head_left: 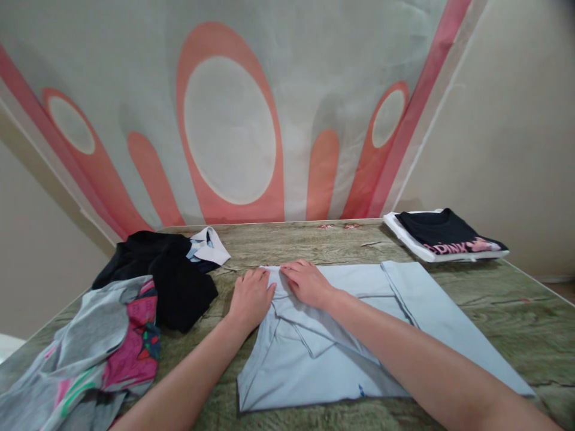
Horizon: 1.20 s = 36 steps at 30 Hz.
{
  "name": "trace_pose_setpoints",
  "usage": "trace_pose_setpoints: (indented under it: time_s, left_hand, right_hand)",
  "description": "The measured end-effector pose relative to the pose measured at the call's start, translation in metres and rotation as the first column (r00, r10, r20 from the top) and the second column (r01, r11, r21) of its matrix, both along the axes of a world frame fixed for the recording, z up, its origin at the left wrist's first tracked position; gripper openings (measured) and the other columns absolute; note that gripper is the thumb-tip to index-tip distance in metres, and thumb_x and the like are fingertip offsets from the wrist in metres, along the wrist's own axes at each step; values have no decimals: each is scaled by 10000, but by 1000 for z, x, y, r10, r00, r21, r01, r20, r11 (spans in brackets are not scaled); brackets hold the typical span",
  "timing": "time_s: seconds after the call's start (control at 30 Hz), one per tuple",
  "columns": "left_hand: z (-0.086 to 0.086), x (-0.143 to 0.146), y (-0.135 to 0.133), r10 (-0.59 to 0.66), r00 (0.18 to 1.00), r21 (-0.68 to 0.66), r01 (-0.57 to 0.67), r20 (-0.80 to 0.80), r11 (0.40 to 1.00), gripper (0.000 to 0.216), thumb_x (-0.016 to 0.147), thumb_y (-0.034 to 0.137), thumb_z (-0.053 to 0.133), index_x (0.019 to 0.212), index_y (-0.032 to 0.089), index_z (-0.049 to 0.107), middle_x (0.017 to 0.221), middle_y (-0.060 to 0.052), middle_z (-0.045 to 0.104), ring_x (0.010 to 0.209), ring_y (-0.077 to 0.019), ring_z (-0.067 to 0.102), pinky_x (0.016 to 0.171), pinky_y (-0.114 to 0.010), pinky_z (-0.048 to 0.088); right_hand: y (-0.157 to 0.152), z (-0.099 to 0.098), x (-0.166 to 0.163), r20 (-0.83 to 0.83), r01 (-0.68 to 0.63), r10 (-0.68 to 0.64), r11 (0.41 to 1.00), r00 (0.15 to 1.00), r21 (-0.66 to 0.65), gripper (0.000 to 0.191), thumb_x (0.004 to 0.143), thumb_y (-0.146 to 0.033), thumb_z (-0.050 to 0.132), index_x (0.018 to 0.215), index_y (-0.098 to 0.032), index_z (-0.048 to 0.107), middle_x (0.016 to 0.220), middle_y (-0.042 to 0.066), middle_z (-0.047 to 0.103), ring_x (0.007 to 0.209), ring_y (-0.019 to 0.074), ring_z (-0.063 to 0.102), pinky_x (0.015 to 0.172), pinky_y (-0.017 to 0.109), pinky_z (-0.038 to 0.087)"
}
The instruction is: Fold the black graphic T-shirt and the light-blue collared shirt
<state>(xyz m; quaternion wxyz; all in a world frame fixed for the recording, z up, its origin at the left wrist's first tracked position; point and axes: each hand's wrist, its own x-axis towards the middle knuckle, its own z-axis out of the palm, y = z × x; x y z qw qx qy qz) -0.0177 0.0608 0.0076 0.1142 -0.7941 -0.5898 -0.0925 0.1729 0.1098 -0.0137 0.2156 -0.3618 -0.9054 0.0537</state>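
Note:
A light blue shirt (332, 371) lies partly folded on the table, one section turned over across it and a sleeve laid inward. A small dark blue mark shows near its front edge. My left hand (252, 296) rests at the shirt's far left corner, fingers side by side over the edge and thumb apart on the cloth. Close beside it, my right hand (309, 283) lies on the shirt's far edge with its fingers bent slightly down onto the fabric. Its forearm crosses above the shirt and hides part of it.
At the left are a crumpled black garment (166, 275), a white-collared piece (215, 246) and a grey garment with a pink print (96, 335). Folded black and white clothes (449, 233) lie at the back right. The wood-patterned table (269, 239) meets a patterned wall panel (296, 120).

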Motion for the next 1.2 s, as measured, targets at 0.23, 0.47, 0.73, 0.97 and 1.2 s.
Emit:
trace_pose_setpoints:
  time_s: [0.23,0.47,0.73,0.97,1.2]
  left_hand:
    - [-10,-4,3,-57,998,5,57,-29,998,379,960,282,396,1297,175,531,1365,-116,554,1275,-244,463,998,-398,375]
    - [-10,-5,2,-9,1000,25,8,22,1000,366,942,325,436,1259,175,543,1345,-140,557,1235,-281,492,1009,-439,356]
    - [-19,-34,29,108,933,-6,-113,343,994,275,833,244,545,1096,207,615,1100,-80,654,1038,-263,585,886,-392,443]
    - [-21,-36,32,65,916,10,-75,395,997,82,790,264,599,838,214,642,906,-36,660,922,-232,602,854,-363,459]
    - [-25,-42,32,8,915,22,-18,403,1000,126,804,291,600,837,232,706,1053,-55,660,1037,-253,591,934,-420,449]
  right_hand:
    - [2,-5,-2,26,-128,127,992,992,23,408,985,-344,394,1348,-194,506,1420,84,509,1329,224,416,1061,426,329]
    - [-3,-4,-2,-3,-61,61,997,998,51,349,977,-299,423,1283,-195,557,1368,99,558,1294,228,462,1052,435,321]
    - [-3,2,1,-58,-142,150,983,987,120,240,935,-330,526,1102,-195,633,1123,86,656,1115,224,510,941,398,343]
    - [-5,7,-3,-53,-225,234,964,971,141,327,808,-492,675,960,-203,650,945,66,627,955,224,497,818,362,363]
    - [1,-1,-7,-178,-254,264,964,948,78,107,929,-229,522,859,-188,592,825,48,629,823,178,526,783,313,394]
